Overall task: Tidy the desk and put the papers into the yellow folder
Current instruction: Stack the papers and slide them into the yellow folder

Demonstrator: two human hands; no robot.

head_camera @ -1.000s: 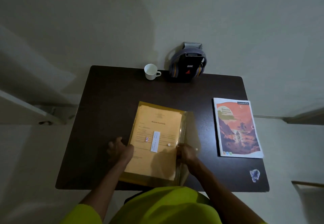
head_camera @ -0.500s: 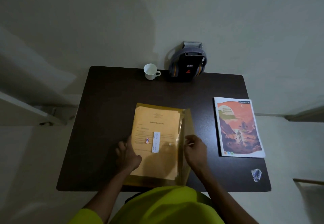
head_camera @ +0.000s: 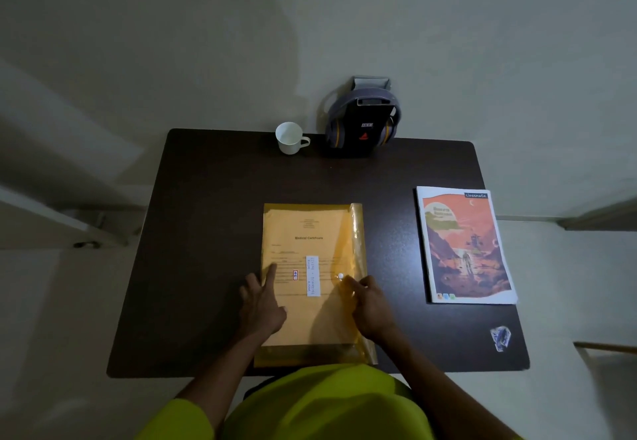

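On the dark desk (head_camera: 213, 219), the left hand (head_camera: 263, 305) is lying open, pressing the yellow folder (head_camera: 312, 229). The right hand (head_camera: 370, 305) is pinching the flap by its snap.

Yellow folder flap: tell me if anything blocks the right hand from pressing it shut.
Nothing visible does. The right hand already pinches the flap by its white snap button; the left hand rests on the yellow folder, left of the snap.

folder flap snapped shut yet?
Not clearly. The right hand holds the flap at the snap button; the flap's long edge looks lifted off the folder.
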